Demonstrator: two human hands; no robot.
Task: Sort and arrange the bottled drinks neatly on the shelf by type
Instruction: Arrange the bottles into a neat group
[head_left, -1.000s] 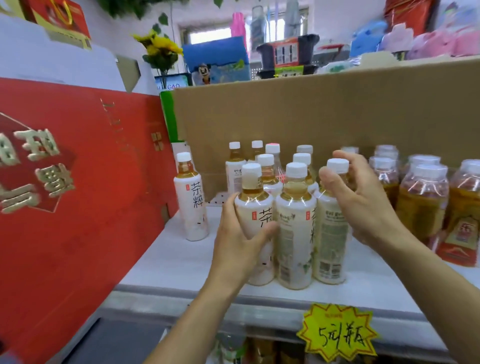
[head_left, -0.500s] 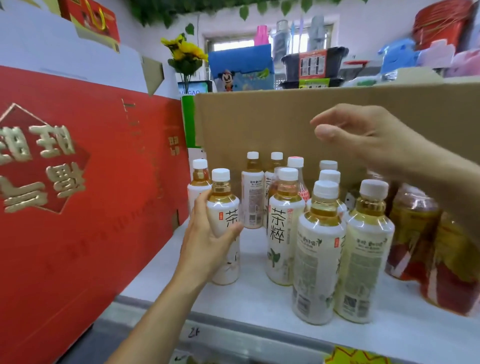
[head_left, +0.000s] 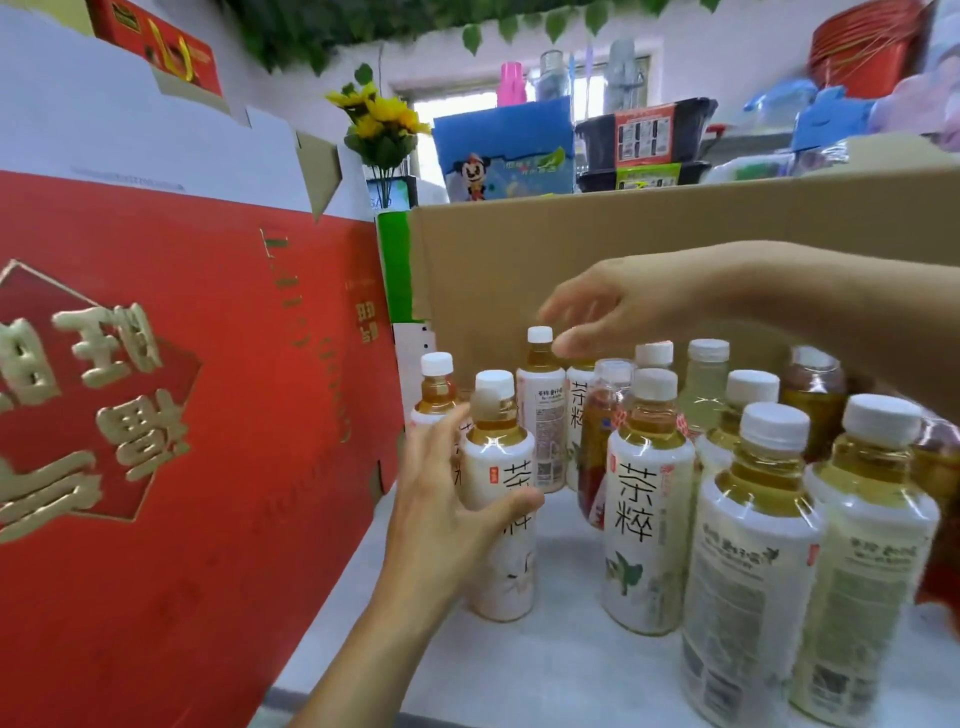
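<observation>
Nearest, at the front right of the shelf (head_left: 545, 670), two white-sleeved tea bottles (head_left: 748, 582) stand side by side, back labels outward. Just behind them a third tea bottle (head_left: 649, 514) shows its front label. Left of it, the left hand (head_left: 441, 509) grips an upright tea bottle (head_left: 501, 467), thumb across the label and fingers curled round the far side. Its base seems to be down on the shelf, close to the red gift box (head_left: 182, 415) that walls the left end. A capped bottle (head_left: 437, 384) peeps out behind that hand.

Farther back, the right hand (head_left: 623, 312) hangs over the rear row, fingers loosely bent and holding nothing. Its thumb tip lies just right of the white cap of the rear tea bottle (head_left: 540, 415), with the fingertips just above the cap. That bottle's long axis runs straight up, so a pinch on the cap from above looks likely, and the right hand is far nearer to it. Darker drinks (head_left: 815, 405) crowd the rear right among the teas, before a cardboard box (head_left: 675, 234). The sorting looks unfinished.
</observation>
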